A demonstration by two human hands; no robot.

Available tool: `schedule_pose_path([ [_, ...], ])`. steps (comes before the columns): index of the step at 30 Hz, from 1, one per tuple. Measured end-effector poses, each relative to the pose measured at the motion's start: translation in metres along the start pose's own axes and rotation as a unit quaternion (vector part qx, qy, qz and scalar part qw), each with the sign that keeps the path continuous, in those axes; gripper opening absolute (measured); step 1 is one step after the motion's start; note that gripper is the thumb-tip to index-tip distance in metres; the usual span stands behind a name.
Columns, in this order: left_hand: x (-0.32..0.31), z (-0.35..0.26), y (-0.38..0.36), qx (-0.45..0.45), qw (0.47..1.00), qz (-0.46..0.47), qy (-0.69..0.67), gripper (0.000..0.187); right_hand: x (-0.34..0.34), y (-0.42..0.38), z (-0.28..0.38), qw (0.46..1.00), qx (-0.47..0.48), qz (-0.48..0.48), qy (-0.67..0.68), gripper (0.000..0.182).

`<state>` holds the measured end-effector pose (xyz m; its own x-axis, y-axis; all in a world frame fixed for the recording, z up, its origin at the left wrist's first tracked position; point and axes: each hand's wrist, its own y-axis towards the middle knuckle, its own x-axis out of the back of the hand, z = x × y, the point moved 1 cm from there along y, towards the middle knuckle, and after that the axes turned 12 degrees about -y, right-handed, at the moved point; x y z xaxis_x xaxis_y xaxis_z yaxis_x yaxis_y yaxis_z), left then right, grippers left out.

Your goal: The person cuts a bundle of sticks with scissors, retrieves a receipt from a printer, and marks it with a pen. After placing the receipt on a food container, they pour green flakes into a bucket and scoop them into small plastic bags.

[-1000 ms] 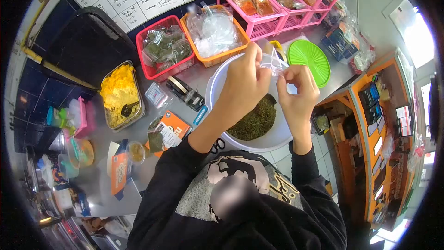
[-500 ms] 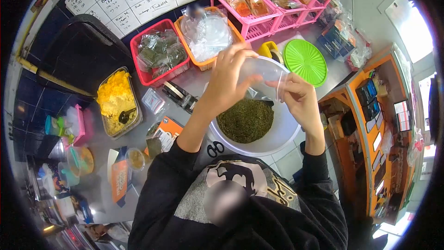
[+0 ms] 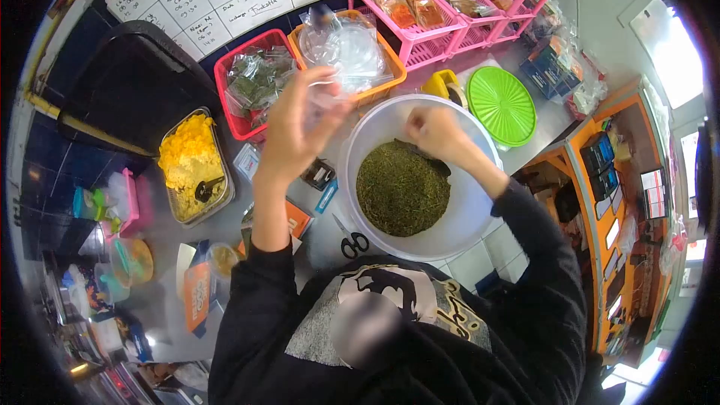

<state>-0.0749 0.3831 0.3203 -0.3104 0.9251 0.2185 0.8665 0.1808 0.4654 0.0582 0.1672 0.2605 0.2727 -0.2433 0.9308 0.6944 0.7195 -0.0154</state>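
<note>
My left hand [image 3: 289, 131] is raised left of the large white bowl [image 3: 346, 202], its thumb and fingers holding a small clear plastic bag [image 3: 328, 99]. Part of the bag blends with the clear packaging behind it. Dark green dried, shredded herb [image 3: 401, 195] fills the bottom of the bowl. Over the far part of the bowl is my right hand [image 3: 436, 133], with its fingers curled in and slightly blurred. Just below it a dark spoon [image 3: 439, 167] lies at the edge of the herb; whether the fingers touch it is hidden.
A red basket [image 3: 226, 75] of green-filled packets and an orange basket [image 3: 397, 71] of clear packaging stand behind. Pink racks [image 3: 420, 49] hold packets. A green lid [image 3: 501, 105] lies right, scissors [image 3: 352, 242] near the bowl, a tray of yellow food [image 3: 191, 169] left.
My hands have moved apart. The left has carried the plastic bag leftward, away from above the bowl; the right has let go of it and moved left and inward over the bowl.
</note>
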Motion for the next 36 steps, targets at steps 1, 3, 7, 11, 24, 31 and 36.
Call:
schedule_pose_path([
  [1,0.005,0.001,-0.004,-0.001,1.000,0.004,-0.002,0.039,-0.029,0.009,-0.013,0.987,0.007,0.058,-0.151,0.017],
  [3,0.014,0.001,-0.016,-0.021,0.991,-0.076,-0.111,0.035,-0.064,0.020,-0.021,0.956,-0.049,0.139,-0.254,0.015],
  [7,0.024,0.024,-0.036,-0.062,0.979,-0.065,-0.183,0.030,-0.083,0.026,-0.023,0.930,-0.013,0.214,-0.299,0.015],
  [11,0.028,0.025,-0.046,-0.061,0.975,-0.056,-0.206,0.028,-0.076,0.020,-0.014,0.949,0.003,0.191,-0.252,0.016],
  [24,0.039,0.018,-0.062,0.018,0.986,-0.092,-0.138,0.025,-0.077,-0.002,0.006,0.984,0.157,0.082,0.014,0.018],
  [31,0.050,0.025,-0.066,-0.075,0.985,-0.117,-0.100,0.030,-0.039,-0.003,0.020,0.979,0.009,0.103,0.176,0.021],
  [36,0.042,0.017,-0.066,-0.070,0.973,-0.124,-0.183,0.020,-0.087,-0.001,0.005,0.933,-0.093,0.164,0.307,0.025],
])
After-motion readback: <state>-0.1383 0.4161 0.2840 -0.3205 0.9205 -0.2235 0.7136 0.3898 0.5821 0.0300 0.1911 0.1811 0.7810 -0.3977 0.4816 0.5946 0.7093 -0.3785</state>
